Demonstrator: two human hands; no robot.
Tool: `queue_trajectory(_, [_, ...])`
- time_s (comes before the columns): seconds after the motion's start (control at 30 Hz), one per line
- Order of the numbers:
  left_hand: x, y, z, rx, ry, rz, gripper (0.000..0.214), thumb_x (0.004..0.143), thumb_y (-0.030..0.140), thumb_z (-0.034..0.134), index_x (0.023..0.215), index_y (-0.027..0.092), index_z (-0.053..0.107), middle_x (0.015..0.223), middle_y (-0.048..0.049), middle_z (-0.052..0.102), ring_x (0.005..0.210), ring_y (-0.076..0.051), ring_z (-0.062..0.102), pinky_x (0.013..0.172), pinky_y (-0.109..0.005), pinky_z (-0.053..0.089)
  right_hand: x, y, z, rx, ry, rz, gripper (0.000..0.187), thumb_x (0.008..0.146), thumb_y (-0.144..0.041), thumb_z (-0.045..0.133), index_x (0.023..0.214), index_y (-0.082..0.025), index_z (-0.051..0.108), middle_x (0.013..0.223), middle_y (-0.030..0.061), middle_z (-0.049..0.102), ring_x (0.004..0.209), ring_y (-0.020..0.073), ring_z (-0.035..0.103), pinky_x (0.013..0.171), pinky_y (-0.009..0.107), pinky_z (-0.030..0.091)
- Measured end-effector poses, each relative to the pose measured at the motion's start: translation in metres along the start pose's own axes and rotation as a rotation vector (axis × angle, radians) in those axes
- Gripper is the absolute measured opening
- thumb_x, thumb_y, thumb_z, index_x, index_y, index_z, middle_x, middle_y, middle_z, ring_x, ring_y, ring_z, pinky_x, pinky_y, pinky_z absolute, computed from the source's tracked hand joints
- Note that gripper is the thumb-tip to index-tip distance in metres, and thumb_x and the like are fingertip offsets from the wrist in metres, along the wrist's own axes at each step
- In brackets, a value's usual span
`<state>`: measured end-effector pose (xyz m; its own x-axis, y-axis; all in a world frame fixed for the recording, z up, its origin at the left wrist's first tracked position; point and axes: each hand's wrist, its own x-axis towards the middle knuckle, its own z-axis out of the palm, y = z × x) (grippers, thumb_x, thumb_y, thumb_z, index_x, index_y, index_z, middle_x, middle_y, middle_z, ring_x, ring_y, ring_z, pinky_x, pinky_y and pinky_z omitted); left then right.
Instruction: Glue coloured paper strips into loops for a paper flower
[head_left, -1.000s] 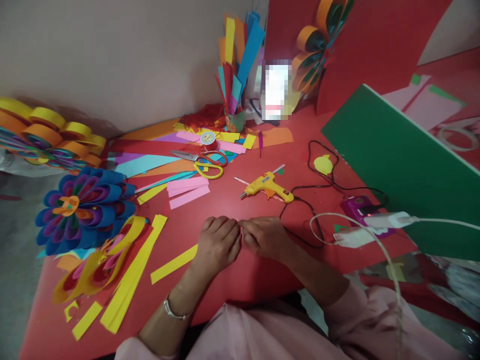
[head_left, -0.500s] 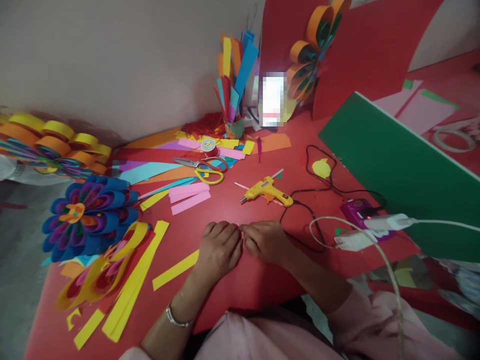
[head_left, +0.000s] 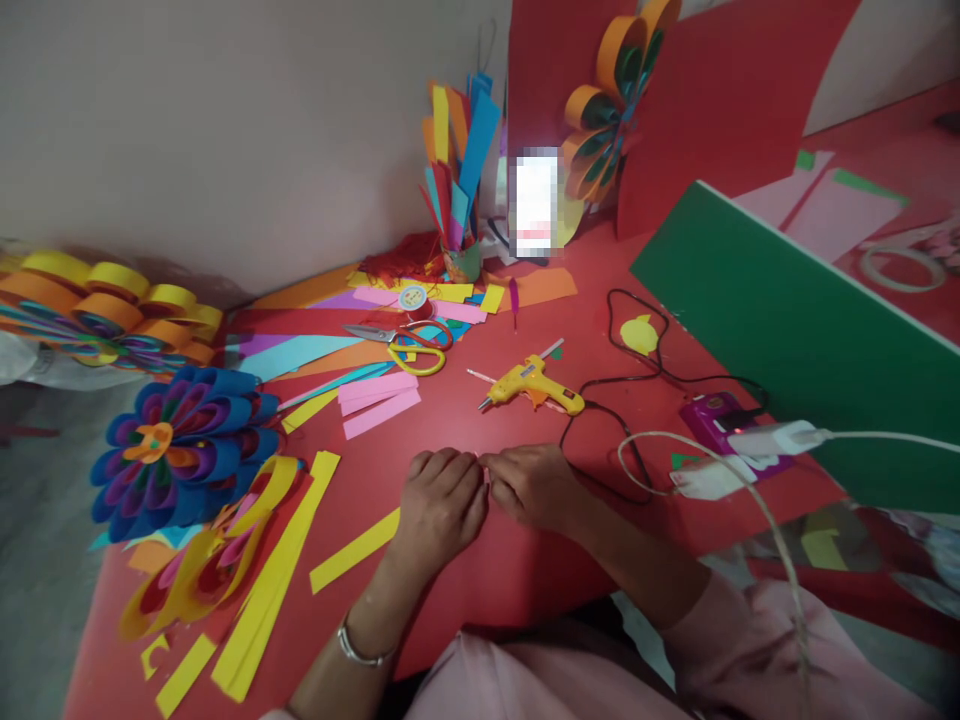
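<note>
My left hand [head_left: 442, 508] is closed, knuckles up, over the red table [head_left: 450, 610]. Against its fingertips, my right hand [head_left: 534, 487] is closed in a pinch. A tiny pale pink bit shows where the fingers meet, but what they hold is mostly hidden. One yellow paper strip [head_left: 352, 553] lies beside my left hand, its end running under or behind it. Beyond both hands rests a yellow hot glue gun [head_left: 536, 382] with its nozzle to the left. Pink paper strips [head_left: 379, 400] lie left of the glue gun, near yellow- and red-handled scissors [head_left: 416, 352].
At left stand a blue-purple paper flower [head_left: 180, 450], a yellow looped paper piece [head_left: 206, 560] and long yellow strips [head_left: 277, 580]. A cup [head_left: 461, 262] of coloured strips is at the back. Cords, a purple power strip [head_left: 709, 415] and a green board [head_left: 795, 340] occupy the right.
The camera view has shifted slightly. Both hands stay together in nearly the same pose, and the things on the table lie as before.
</note>
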<state>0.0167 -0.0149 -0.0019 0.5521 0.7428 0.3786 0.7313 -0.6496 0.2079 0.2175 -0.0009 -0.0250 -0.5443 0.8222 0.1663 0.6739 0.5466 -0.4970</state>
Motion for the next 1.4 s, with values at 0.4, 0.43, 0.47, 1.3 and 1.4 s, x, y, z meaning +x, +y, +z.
queue_trajectory(0.4, [0.0016, 0.0015, -0.0018, 0.012, -0.003, -0.004, 0.013, 0.094, 0.020, 0.065, 0.107, 0.019, 0.069, 0.108, -0.0065, 0.078, 0.100, -0.025, 0.068, 0.087, -0.043, 0.046, 0.0000, 0.0001, 0.0027, -0.001, 0.008, 0.001, 0.027, 0.098, -0.025, 0.052, 0.113, -0.019, 0.073, 0.090, 0.0031, 0.079, 0.078, 0.0176, 0.072, 0.070, 0.032, 0.042])
queue_trajectory(0.43, [0.0017, 0.0015, -0.0018, 0.010, 0.001, -0.002, 0.013, 0.094, 0.020, 0.064, 0.107, 0.019, 0.069, 0.108, -0.0065, 0.078, 0.100, -0.025, 0.068, 0.087, -0.043, 0.046, 0.0002, 0.0002, 0.0033, 0.001, 0.019, 0.001, 0.026, 0.098, -0.025, 0.052, 0.113, -0.019, 0.072, 0.089, 0.0029, 0.078, 0.077, 0.0174, 0.072, 0.070, 0.032, 0.042])
queue_trajectory(0.47, [0.0017, 0.0014, -0.0018, 0.008, 0.006, 0.001, 0.013, 0.094, 0.020, 0.064, 0.107, 0.019, 0.069, 0.108, -0.0064, 0.078, 0.100, -0.025, 0.068, 0.087, -0.043, 0.046, 0.0003, 0.0004, 0.0038, 0.005, 0.029, 0.000, 0.026, 0.097, -0.024, 0.052, 0.112, -0.019, 0.072, 0.088, 0.0028, 0.078, 0.077, 0.0172, 0.072, 0.070, 0.031, 0.042])
queue_trajectory(1.3, [0.0018, 0.0021, -0.0030, 0.009, -0.011, -0.007, 0.017, 0.094, 0.021, 0.064, 0.110, 0.020, 0.069, 0.109, -0.0067, 0.078, 0.101, -0.025, 0.068, 0.086, -0.043, 0.046, 0.0002, 0.0004, 0.0010, 0.019, 0.037, -0.010, 0.022, 0.098, -0.026, 0.050, 0.104, -0.020, 0.071, 0.091, 0.0031, 0.079, 0.078, 0.0172, 0.072, 0.070, 0.032, 0.040])
queue_trajectory(1.4, [0.0013, 0.0019, -0.0032, 0.010, -0.017, -0.012, 0.017, 0.095, 0.021, 0.064, 0.110, 0.020, 0.069, 0.109, -0.0064, 0.078, 0.101, -0.024, 0.068, 0.086, -0.043, 0.047, 0.0000, 0.0011, 0.0021, 0.019, 0.038, -0.006, 0.023, 0.099, -0.024, 0.049, 0.103, -0.020, 0.071, 0.092, 0.0032, 0.079, 0.079, 0.0173, 0.072, 0.071, 0.032, 0.042])
